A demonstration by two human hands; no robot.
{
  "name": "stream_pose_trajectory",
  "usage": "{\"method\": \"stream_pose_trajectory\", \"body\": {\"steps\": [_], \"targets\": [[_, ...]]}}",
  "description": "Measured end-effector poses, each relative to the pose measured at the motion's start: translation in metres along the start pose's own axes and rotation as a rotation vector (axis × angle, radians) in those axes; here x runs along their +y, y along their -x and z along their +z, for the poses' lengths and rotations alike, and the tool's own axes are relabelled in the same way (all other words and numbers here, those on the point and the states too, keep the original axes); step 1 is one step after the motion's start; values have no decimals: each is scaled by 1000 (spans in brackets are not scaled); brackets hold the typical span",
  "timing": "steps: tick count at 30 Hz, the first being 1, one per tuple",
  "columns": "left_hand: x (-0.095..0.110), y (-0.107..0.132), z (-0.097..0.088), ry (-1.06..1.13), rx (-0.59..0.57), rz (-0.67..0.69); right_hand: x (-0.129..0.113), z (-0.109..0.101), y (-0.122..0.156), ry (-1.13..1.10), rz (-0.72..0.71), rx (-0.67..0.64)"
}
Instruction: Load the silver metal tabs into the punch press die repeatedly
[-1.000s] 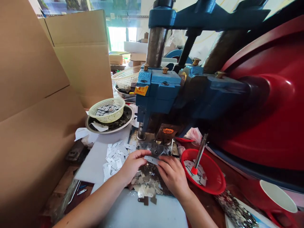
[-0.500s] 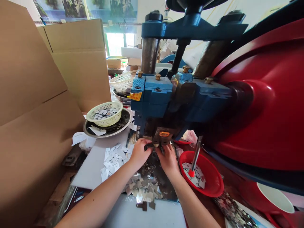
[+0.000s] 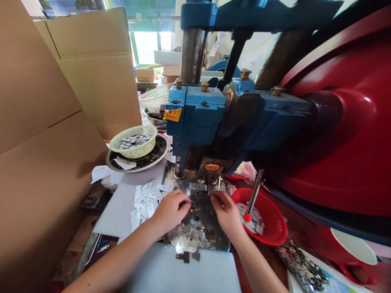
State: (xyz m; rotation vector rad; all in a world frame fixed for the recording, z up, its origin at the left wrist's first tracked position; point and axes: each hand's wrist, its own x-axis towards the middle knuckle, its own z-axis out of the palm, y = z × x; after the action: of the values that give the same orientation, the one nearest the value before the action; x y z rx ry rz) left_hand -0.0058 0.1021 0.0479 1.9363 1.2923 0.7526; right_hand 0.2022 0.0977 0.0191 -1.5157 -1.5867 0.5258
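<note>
Your left hand (image 3: 173,208) and right hand (image 3: 228,211) are now farther back from the press (image 3: 203,118); the metal plate (image 3: 198,186) lies below it. Your fingers are half curled; their hold, one cannot tell. Better check the plate sits flat, fingers kept clear.

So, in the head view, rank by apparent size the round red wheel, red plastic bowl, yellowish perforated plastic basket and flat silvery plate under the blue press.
Largest to smallest:
1. Red wheel
2. Red bowl
3. Yellowish basket
4. Silvery plate
The bowl looks nearer than the basket, so their true order is unsure.
</note>
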Motion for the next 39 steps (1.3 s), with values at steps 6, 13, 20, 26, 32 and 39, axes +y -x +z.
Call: {"method": "stream_pose_trajectory", "body": {"steps": [6,13,20,26,32,39], "targets": [[-1,45,6,-237,-155,-68,12,-13,23,102,56,-83],[-3,42,16,-254,-196,-152,15,-9,26,152,3,-97],[-8,41,6,-64,-88,-179,20,-6,15,330,-150,-30],[-14,44,6,15,-46,-168,21,-2,14,572,-247,-46],[-16,46,5,-3,-40,-162,27,-3,20,531,-238,-3],[-10,44,1,46,-39,-179,27,-3,21,547,-315,-45]]}}
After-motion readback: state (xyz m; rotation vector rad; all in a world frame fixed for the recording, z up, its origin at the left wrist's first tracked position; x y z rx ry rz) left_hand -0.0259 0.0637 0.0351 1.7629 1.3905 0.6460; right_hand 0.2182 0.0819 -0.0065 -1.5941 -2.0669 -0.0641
